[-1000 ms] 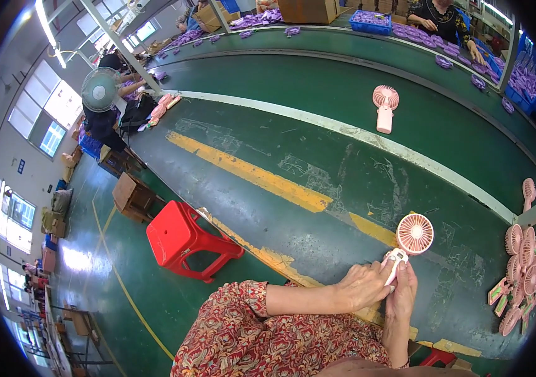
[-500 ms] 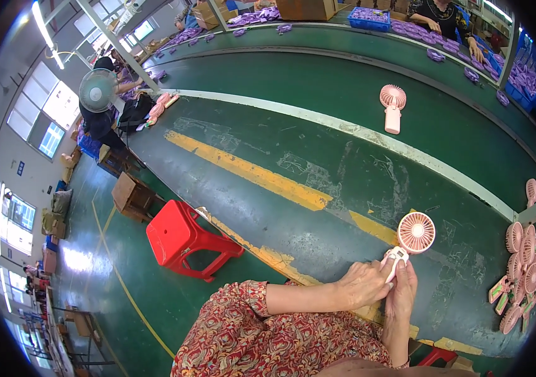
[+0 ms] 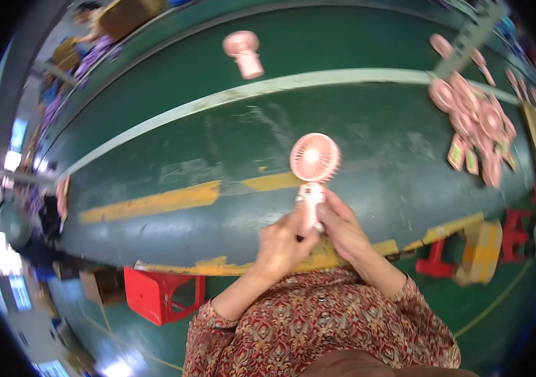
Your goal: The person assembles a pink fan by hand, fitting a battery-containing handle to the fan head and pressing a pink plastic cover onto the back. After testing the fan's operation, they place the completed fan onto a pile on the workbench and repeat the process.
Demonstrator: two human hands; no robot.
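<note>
I hold a small pink hand-held fan [image 3: 314,160] upright over the near edge of a green conveyor belt [image 3: 217,138]. My left hand [image 3: 282,242] and my right hand [image 3: 341,226] both grip its white-pink handle from either side. The round grille faces me. A second pink fan [image 3: 243,52] lies on the far part of the belt, beyond the white stripe.
A pile of several pink fan parts [image 3: 475,125] lies on the belt at the right. A red plastic stool [image 3: 158,292] stands on the floor at my left, another red stool [image 3: 434,257] and a cardboard box [image 3: 481,251] at my right. Other people sit at the far left.
The view has swung sharply to the right, so the fan and my hands now sit in the middle. My hands still hold the fan's handle the same way.
</note>
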